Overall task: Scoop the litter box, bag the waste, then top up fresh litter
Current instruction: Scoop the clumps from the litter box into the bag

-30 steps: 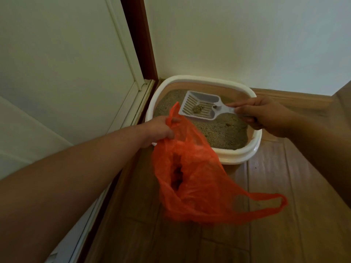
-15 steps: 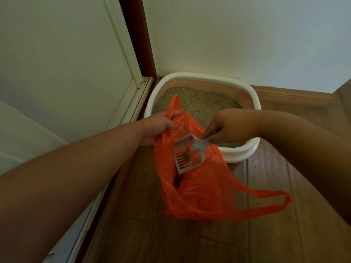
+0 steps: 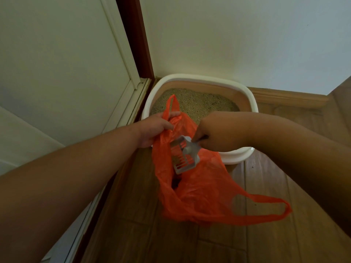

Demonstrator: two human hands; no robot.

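Note:
A white-rimmed litter box (image 3: 199, 77) with beige litter (image 3: 197, 103) sits in the corner on the floor. My left hand (image 3: 153, 128) grips one handle of an orange plastic bag (image 3: 201, 194) and holds its mouth apart in front of the box. My right hand (image 3: 218, 131) holds the handle of a slotted grey scoop (image 3: 185, 157). The scoop is tipped steeply downward inside the bag's opening. A small clump clings to its slots at the left. The bag's other handle lies loose on the floor at the right.
A white door panel and its frame (image 3: 125, 59) stand at the left, with a dark brown jamb (image 3: 136, 35) beside it. A pale wall (image 3: 237, 38) with wooden skirting (image 3: 288, 99) runs behind the box. Wooden floorboards (image 3: 266, 243) spread below.
My right hand carried the scoop from above the litter box down into the bag's mouth, then tipped it steeper. My left hand kept hold of the bag handle.

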